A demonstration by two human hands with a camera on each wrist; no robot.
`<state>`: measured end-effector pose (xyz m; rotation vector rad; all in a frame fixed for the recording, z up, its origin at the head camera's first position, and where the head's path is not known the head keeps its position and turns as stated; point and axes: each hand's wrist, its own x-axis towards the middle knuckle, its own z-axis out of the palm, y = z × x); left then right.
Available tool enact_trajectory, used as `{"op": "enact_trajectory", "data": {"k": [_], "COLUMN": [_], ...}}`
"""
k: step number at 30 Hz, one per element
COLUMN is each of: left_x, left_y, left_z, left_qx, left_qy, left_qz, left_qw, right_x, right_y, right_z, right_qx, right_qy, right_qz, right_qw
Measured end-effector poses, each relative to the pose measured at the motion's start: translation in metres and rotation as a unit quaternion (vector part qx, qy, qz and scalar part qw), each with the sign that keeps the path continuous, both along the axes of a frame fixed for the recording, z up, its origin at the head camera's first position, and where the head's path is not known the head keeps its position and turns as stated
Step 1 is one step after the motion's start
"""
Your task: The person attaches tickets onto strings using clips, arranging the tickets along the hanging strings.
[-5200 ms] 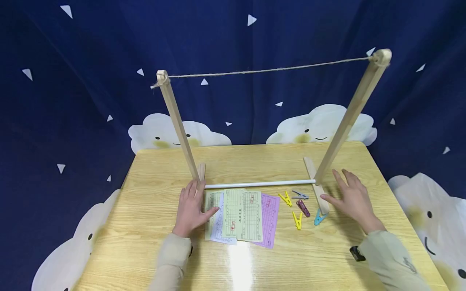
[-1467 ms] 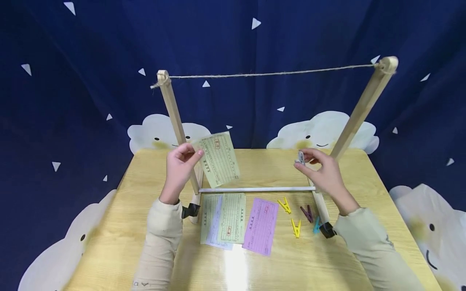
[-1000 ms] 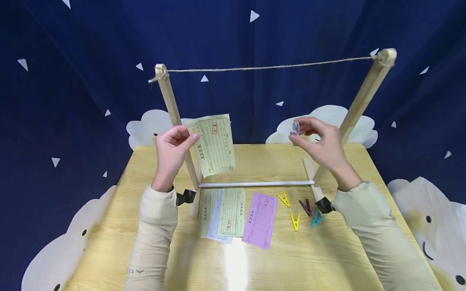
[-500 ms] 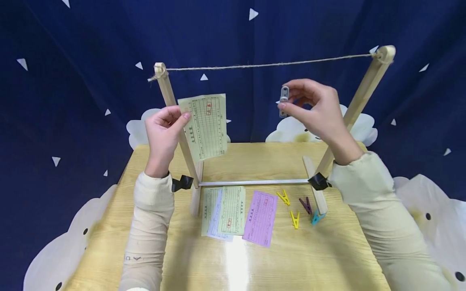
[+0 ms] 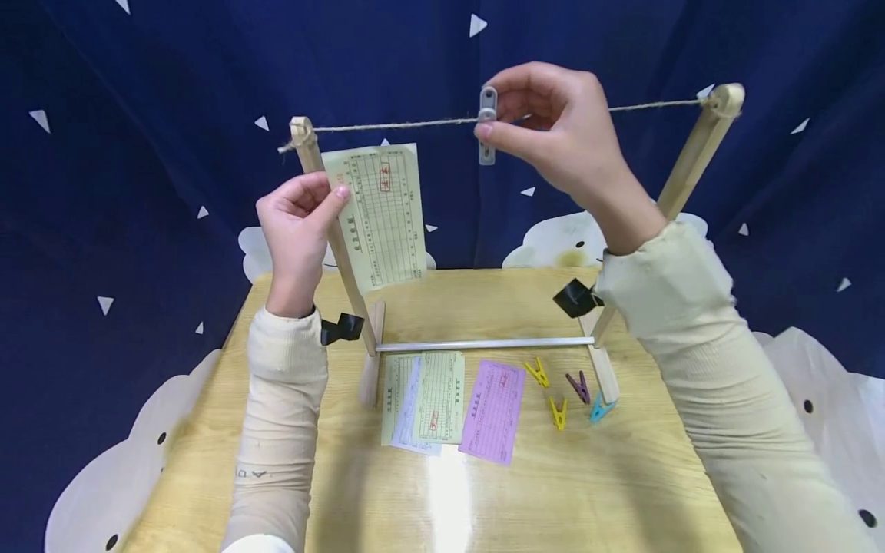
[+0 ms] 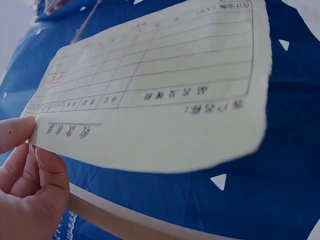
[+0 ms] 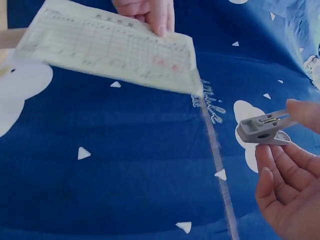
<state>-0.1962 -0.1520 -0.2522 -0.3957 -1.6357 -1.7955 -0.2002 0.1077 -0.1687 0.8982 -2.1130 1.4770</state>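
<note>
My left hand (image 5: pixel 299 223) pinches a pale green receipt slip (image 5: pixel 384 223) by its left edge. The slip hangs nearly upright beside the left wooden post, its top edge just below the twine (image 5: pixel 401 124) in the head view. In the right wrist view a corner of the slip (image 7: pixel 115 50) overlaps the twine. A grey clothespin (image 5: pixel 487 127) is pinched between thumb and fingers of my right hand (image 5: pixel 563 127), overlapping the twine in the head view. The right wrist view shows that clothespin (image 7: pixel 262 129) held by its handle end, to one side of the twine.
Two wooden posts, left (image 5: pixel 346 261) and right (image 5: pixel 691 161), stand on the table (image 5: pixel 539 491), joined low by a white rod (image 5: pixel 484 343). Green and bluish slips (image 5: pixel 439 399) and a purple slip (image 5: pixel 492 411) lie in front. Yellow (image 5: pixel 558 415), purple (image 5: pixel 579 388) and blue (image 5: pixel 601 408) clothespins lie at right.
Both hands, first empty near the table, have taken up a green slip and the grey clothespin. Lately both have risen; the right has moved left to the twine, the left slightly left.
</note>
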Motion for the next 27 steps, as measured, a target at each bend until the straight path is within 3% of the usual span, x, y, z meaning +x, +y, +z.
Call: {"op": "enact_trajectory", "data": {"k": [3,13,19,24,27], "left_x": [-0.001,0.000,0.004,0.007,0.008], "left_y": [-0.001,-0.005,-0.002,-0.002,-0.003], "left_z": [0.000,0.004,0.004,0.003,0.004], "left_qx": [0.006,0.002,0.015,0.004,0.019], "left_qy": [-0.001,0.002,-0.016,-0.012,-0.015], "left_qz": [0.010,0.053,0.051,0.069,0.066], "left_qw": [0.9999,0.9986,0.9985,0.9975,0.9975], "right_x": [-0.005,-0.019,-0.025,-0.028,-0.030], "right_y": [-0.010,-0.043,-0.057,-0.066,-0.069], "right_z": [0.010,0.034,0.038,0.037,0.035], "right_qx": [-0.005,0.028,0.037,0.021,0.021], "right_qy": [-0.023,-0.043,-0.074,-0.105,-0.109], "right_qz": [0.010,0.029,0.039,0.054,0.056], "right_qw": [0.9997,0.9983,0.9958,0.9928,0.9923]}}
